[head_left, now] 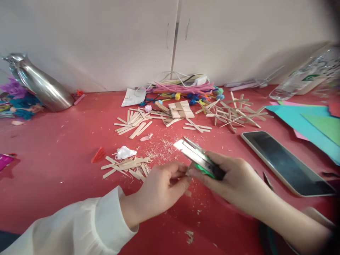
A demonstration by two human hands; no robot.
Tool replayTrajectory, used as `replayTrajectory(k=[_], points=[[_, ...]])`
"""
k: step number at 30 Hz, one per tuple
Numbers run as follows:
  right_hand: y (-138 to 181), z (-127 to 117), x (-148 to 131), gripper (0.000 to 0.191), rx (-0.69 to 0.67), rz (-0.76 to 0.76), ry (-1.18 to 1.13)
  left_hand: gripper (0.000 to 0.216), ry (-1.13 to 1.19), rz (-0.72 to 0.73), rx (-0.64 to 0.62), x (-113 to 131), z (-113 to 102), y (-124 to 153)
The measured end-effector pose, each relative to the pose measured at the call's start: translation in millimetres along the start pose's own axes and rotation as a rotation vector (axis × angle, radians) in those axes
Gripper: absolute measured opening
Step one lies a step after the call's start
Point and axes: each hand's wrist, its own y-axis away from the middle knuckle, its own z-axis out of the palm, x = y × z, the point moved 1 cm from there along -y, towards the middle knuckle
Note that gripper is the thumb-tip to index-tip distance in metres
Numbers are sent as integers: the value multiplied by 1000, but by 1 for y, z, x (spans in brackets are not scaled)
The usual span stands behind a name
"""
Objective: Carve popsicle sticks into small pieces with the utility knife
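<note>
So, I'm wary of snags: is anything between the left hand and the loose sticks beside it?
Nothing visible blocks the left hand from the loose sticks; wood shavings lie scattered nearby, and the bladed tool is in the right hand.

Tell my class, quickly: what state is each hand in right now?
Left hand: closed in a pinch; what it holds, if anything, cannot be told.
Right hand: closed, holding the cutter.
</note>
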Motion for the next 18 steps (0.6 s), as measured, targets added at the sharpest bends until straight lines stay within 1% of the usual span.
replayTrajectory(k=[4, 6, 8, 11, 15, 18], points=[[-2, 5, 1, 25, 1, -51, 61, 3, -134, 55, 23, 3, 0, 0], [-3, 5, 2, 24, -20, -40, 64, 4, -190, 86, 36, 5, -1, -1], [-2, 5, 2, 23, -49, -14, 49, 7, -197, 112, 42, 6, -1, -1], [-1, 4, 2, 24, -105, 30, 0, 7, -150, 122, 35, 6, -1, -2], [-3, 3, 1, 27, -175, 76, -105, 6, 1, 83, -1, 7, -1, -2], [-4, 3, 2, 27, -212, 109, -167, 6, 69, 60, -24, 9, -1, -2]])
